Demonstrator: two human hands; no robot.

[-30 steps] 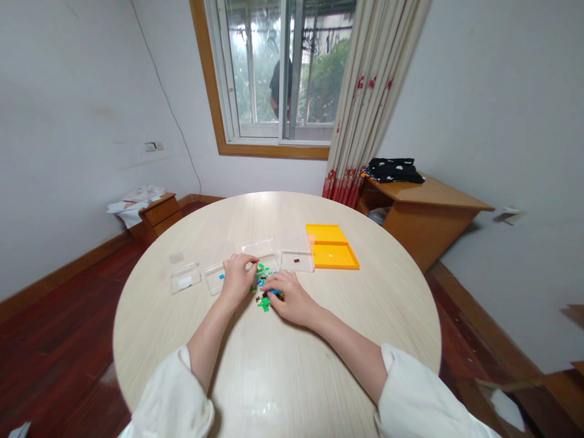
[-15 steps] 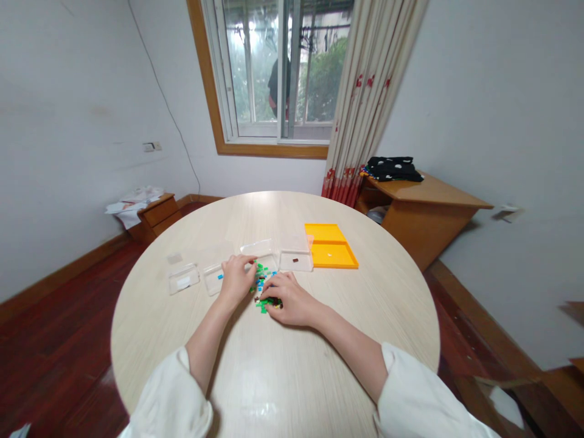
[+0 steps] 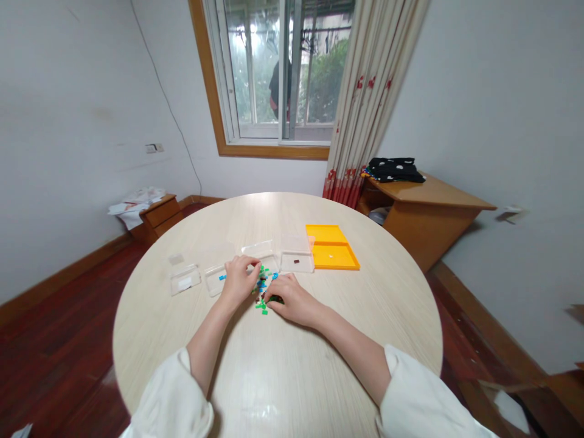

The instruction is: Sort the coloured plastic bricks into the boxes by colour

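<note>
A loose heap of small building bricks (image 3: 261,286), green, blue, dark brown and pale, lies on the round table between my hands. My left hand (image 3: 241,275) rests at the heap's left edge, its thumb and index finger curved and apart, with nothing visible between them. From the right, my right hand (image 3: 292,295) arches over the near part of the heap. Its thumb and fingertips come together among the bricks; whatever they pinch is too small to make out. Several bricks are hidden under its palm.
Beyond my hands stand clear plastic boxes: one at far left (image 3: 185,281), one holding blue pieces (image 3: 212,286), and one with a dark brown brick (image 3: 290,268). An open yellow case (image 3: 335,266) with a small white piece is on the right. The pale round table (image 3: 365,316) fills the foreground.
The thumb and fingertips of my right hand have drawn closer together over the bricks. My left hand stays nearly where it was. The whole view has shifted slightly.
</note>
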